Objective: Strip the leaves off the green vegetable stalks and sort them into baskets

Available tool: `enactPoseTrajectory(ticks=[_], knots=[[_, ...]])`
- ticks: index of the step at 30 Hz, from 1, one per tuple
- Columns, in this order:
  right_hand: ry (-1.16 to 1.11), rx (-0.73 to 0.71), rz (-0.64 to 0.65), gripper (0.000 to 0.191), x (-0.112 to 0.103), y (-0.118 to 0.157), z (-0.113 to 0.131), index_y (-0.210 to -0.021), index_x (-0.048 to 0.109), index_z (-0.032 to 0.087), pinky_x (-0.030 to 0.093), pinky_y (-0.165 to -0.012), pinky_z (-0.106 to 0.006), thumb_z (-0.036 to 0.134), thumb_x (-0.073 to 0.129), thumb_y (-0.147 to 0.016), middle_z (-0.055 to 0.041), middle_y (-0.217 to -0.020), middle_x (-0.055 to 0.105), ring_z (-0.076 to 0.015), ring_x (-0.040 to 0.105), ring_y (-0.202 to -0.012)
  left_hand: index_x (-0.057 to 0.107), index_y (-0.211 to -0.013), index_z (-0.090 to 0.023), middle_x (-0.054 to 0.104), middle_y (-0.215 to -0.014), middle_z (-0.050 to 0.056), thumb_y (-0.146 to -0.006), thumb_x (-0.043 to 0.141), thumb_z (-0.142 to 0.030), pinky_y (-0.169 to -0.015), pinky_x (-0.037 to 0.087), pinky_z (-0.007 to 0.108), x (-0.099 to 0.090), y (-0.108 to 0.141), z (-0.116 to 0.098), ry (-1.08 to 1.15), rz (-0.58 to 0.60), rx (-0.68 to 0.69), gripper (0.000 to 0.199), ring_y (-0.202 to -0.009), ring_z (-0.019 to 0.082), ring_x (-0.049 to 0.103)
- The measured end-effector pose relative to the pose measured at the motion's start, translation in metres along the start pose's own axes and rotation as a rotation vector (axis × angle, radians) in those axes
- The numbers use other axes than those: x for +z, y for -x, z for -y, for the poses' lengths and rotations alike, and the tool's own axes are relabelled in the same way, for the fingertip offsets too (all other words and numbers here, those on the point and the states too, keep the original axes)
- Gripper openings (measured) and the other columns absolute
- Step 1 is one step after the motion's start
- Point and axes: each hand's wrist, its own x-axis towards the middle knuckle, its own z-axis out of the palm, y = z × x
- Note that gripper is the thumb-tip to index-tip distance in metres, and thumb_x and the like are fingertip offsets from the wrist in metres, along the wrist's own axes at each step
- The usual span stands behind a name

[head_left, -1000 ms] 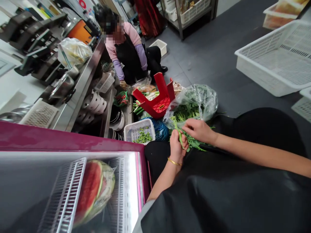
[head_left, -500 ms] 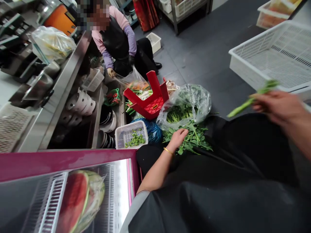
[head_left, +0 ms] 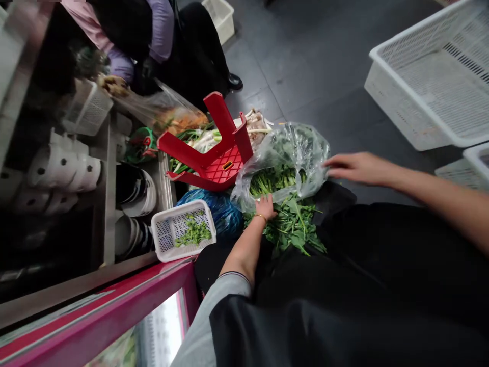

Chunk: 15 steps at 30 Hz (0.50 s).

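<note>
My left hand (head_left: 266, 207), with a gold bangle at the wrist, lies at the near rim of a clear plastic bag (head_left: 311, 148). Its fingers are stretched out over the rim, with nothing visible in them. Green stalks (head_left: 277, 179) fill the bag's mouth, and loose leafy greens (head_left: 296, 221) lie just in front of it. From the right, my right hand (head_left: 353, 167) reaches to the bag's side. Its fingers are extended and apart, and no stalk shows in them. Whether the fingertips touch the plastic is unclear.
An upturned red stool (head_left: 221, 165) stands beyond the bag, beside spring onions (head_left: 206, 140). At left, a small white basket (head_left: 158, 239) holds green pieces, next to a blue bag (head_left: 227, 214). A large white crate (head_left: 405, 109) stands right. A co-worker (head_left: 160, 30) sits opposite, handling a bag.
My right hand has moved left from near the large crate to the bag, and the green stalk is gone from it. My left hand has shifted from the loose greens to the bag's rim. The view tilts lower.
</note>
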Motion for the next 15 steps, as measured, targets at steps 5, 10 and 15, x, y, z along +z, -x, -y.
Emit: enactPoseTrajectory(ticks=[5, 10, 15], knots=[[0.389, -0.232, 0.503, 0.035, 0.123, -0.104, 0.06, -0.12, 0.06, 0.015, 0.043, -0.087, -0.035, 0.029, 0.047, -0.091, -0.0168, -0.118, 0.061, -0.0275, 0.059, -0.108, 0.067, -0.105, -0.016, 0.064, -0.112, 0.018, -0.073, 0.06, -0.012, -0.103, 0.026, 0.052, 0.006, -0.006, 0.02, 0.069, 0.223, 0.075, 0.032, -0.115, 0.033, 0.052], [0.429, -0.02, 0.739, 0.02, 0.208, -0.111, 0.032, -0.095, 0.068, 0.008, 0.048, -0.078, -0.034, 0.022, 0.057, -0.085, -0.0178, -0.096, 0.068, -0.023, 0.065, -0.09, 0.068, -0.065, -0.017, 0.069, -0.098, 0.015, -0.068, 0.06, -0.005, -0.104, 0.025, 0.049, -0.005, -0.001, 0.04, 0.265, 0.308, 0.112, 0.015, -0.114, 0.033, 0.052], [0.344, 0.095, 0.695, 0.027, 0.245, -0.115, 0.012, -0.106, 0.065, 0.007, 0.045, -0.087, -0.033, 0.024, 0.054, -0.088, -0.0204, -0.11, 0.065, -0.0241, 0.061, -0.105, 0.061, -0.051, -0.019, 0.064, -0.062, 0.009, -0.061, 0.069, -0.008, -0.094, 0.038, 0.045, -0.006, -0.023, 0.05, 0.616, 0.338, 0.012, 0.017, -0.093, 0.033, 0.062]])
